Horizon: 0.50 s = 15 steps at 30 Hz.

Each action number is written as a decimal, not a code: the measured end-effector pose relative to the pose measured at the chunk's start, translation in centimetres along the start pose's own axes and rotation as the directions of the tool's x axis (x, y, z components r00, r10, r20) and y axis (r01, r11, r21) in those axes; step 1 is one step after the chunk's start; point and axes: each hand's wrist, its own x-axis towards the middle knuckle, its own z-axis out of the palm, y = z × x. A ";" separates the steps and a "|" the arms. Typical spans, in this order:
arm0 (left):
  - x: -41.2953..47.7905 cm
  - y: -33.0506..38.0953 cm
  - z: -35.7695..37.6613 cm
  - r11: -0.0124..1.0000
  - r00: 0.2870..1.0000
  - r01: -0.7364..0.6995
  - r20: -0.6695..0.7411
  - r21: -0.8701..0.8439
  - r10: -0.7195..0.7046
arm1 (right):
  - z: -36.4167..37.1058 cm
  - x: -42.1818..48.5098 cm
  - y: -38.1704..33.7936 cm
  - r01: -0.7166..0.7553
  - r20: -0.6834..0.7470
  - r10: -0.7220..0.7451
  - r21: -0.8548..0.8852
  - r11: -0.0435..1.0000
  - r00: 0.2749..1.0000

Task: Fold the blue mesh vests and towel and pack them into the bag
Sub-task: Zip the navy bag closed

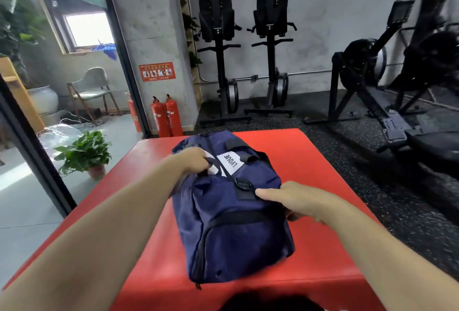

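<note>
Now in hand: the bag (231, 231) is being steadied or shifted, it is judged; packing seems near its end.
Left hand (196, 161): curled round the black carry strap (211, 161), so that the bag's far end can be lifted or held taut.
Right hand (298, 201): thumb laid flat on top, fingers curled down the bag's side, the fabric pinched between them, likely as a counter-hold.
Bag: laid lengthwise between both hands on the red pad (323, 156), its white label (229, 163) just beside the left hand.
Vests and towel: not seen; whether they are inside cannot be told.
Zip: its state cannot be made out.
</note>
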 end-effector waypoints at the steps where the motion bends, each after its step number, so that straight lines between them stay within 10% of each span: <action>1: -0.7 0.9 -1.3 0.987 0.999 0.031 -0.044 0.159 -0.025 | -0.2 -0.2 -0.1 0.001 0.007 -0.001 -0.025 1.000 1.000; 15: -0.5 6.1 -0.3 0.913 0.972 0.146 0.116 0.380 -0.203 | -1.6 -1.3 0.6 0.081 0.105 -0.075 -0.050 0.995 0.992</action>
